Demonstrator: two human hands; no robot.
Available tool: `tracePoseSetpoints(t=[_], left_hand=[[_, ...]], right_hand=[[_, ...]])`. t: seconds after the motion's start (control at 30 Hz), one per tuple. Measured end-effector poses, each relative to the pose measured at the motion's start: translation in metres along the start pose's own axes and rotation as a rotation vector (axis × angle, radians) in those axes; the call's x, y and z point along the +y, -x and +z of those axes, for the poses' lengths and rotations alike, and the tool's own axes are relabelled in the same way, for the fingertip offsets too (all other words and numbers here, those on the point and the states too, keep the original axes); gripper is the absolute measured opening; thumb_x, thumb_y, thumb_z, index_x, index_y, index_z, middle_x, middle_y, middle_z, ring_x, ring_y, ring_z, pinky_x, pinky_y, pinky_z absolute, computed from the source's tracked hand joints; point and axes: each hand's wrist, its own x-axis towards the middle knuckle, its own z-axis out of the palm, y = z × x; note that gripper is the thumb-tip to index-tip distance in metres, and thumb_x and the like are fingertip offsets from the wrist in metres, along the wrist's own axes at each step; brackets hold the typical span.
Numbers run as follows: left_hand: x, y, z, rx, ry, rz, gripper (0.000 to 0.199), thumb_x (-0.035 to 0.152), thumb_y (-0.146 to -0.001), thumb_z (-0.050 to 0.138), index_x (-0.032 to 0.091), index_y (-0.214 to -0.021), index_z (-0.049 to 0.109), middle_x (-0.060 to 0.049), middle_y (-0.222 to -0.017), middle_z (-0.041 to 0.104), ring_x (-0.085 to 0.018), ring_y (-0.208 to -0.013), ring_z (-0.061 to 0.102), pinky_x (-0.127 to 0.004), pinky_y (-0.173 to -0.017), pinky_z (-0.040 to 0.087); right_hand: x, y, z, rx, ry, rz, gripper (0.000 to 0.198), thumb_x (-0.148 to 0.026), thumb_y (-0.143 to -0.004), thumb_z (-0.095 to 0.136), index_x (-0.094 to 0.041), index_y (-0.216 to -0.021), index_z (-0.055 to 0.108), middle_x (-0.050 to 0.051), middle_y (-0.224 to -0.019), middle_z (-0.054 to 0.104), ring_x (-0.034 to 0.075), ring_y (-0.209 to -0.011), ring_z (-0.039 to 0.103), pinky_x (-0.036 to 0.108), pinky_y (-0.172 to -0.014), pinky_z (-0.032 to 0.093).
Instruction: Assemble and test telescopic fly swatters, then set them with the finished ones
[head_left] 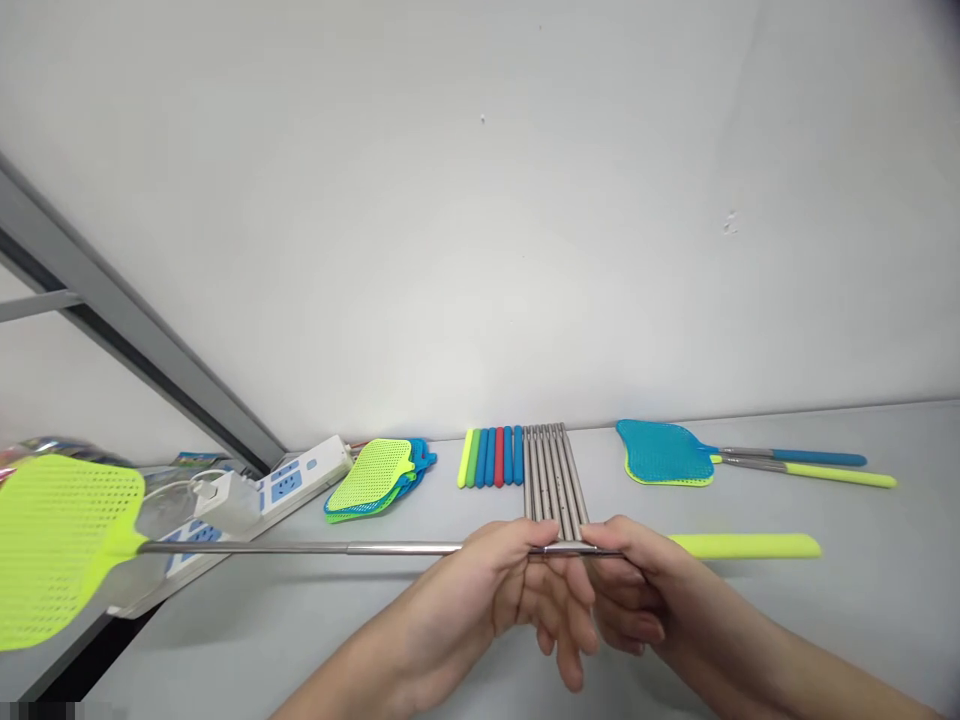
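A fly swatter lies level across my view, with a yellow-green mesh head [71,550] at the far left, an extended metal rod [300,548] and a yellow-green grip [750,546] at the right. My left hand [517,590] pinches the rod near the middle, thumb on top, its other fingers loosely curled below. Close beside it, my right hand [645,580] grips the rod just left of the coloured grip. Behind my hands, several bare metal rods [551,470] lie side by side on the table, their near ends partly hidden.
Several coloured grips [491,457] lie in a row left of the rods. Loose swatter heads [375,475] are stacked farther left. Two swatters with a blue head [664,450] on top lie at the right. A white power strip [307,475] with a plugged-in adapter [225,500] sits near a metal frame [135,300].
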Motion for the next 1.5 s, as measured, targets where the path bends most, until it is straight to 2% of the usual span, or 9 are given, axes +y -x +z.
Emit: tracePoseSetpoints(t=[0.13,0.27,0.57,0.87,1.17,1.5], left_hand=[[-0.002,-0.001,-0.004,0.049,0.035,-0.048,0.042,0.036,-0.083,0.029,0.011,-0.064,0.056,-0.003,-0.052,0.058,-0.013,-0.047,0.055,-0.025,-0.056,0.038],[-0.002,-0.002,-0.007,0.046,0.078,-0.09,0.042,0.035,-0.082,0.029,0.011,-0.059,0.054,-0.001,-0.043,0.054,-0.012,-0.04,0.054,-0.022,-0.049,0.036],[0.002,0.001,-0.012,0.072,0.08,-0.084,0.04,0.034,-0.083,0.032,0.01,-0.059,0.056,0.0,-0.042,0.055,-0.011,-0.039,0.053,-0.021,-0.047,0.036],[0.003,0.008,-0.023,0.069,0.091,-0.079,0.041,0.036,-0.083,0.034,0.011,-0.06,0.056,-0.001,-0.041,0.054,-0.011,-0.039,0.053,-0.02,-0.043,0.037],[0.012,0.015,-0.026,0.106,0.1,-0.113,0.039,0.036,-0.081,0.037,0.012,-0.055,0.054,0.001,-0.037,0.051,-0.007,-0.031,0.046,-0.016,-0.033,0.029],[0.015,0.018,-0.033,0.093,0.054,-0.102,0.038,0.038,-0.079,0.039,0.014,-0.052,0.05,0.004,-0.033,0.043,-0.008,-0.03,0.045,-0.017,-0.035,0.03]], right_hand=[[-0.001,-0.002,-0.002,-0.017,-0.037,-0.029,0.035,-0.032,-0.077,0.043,-0.019,-0.05,0.026,-0.008,-0.046,0.017,0.007,-0.041,0.015,0.023,-0.047,0.022],[-0.001,-0.004,-0.003,-0.042,-0.076,-0.021,0.034,-0.03,-0.077,0.042,-0.019,-0.049,0.028,-0.008,-0.044,0.019,0.007,-0.041,0.013,0.023,-0.045,0.02],[-0.001,-0.009,-0.007,-0.074,-0.189,0.052,0.038,-0.029,-0.074,0.044,-0.019,-0.044,0.024,-0.009,-0.039,0.015,0.005,-0.037,0.009,0.022,-0.041,0.013],[-0.006,-0.007,-0.006,-0.06,-0.135,0.055,0.038,-0.03,-0.073,0.045,-0.019,-0.044,0.022,-0.009,-0.038,0.014,0.005,-0.037,0.008,0.022,-0.041,0.012],[-0.015,-0.002,-0.006,-0.017,-0.074,0.016,0.04,-0.031,-0.074,0.044,-0.019,-0.045,0.02,-0.009,-0.04,0.013,0.006,-0.039,0.008,0.024,-0.042,0.012],[-0.016,0.0,-0.009,-0.015,-0.069,0.002,0.043,-0.03,-0.075,0.047,-0.019,-0.046,0.018,-0.009,-0.041,0.012,0.006,-0.039,0.008,0.025,-0.043,0.01]])
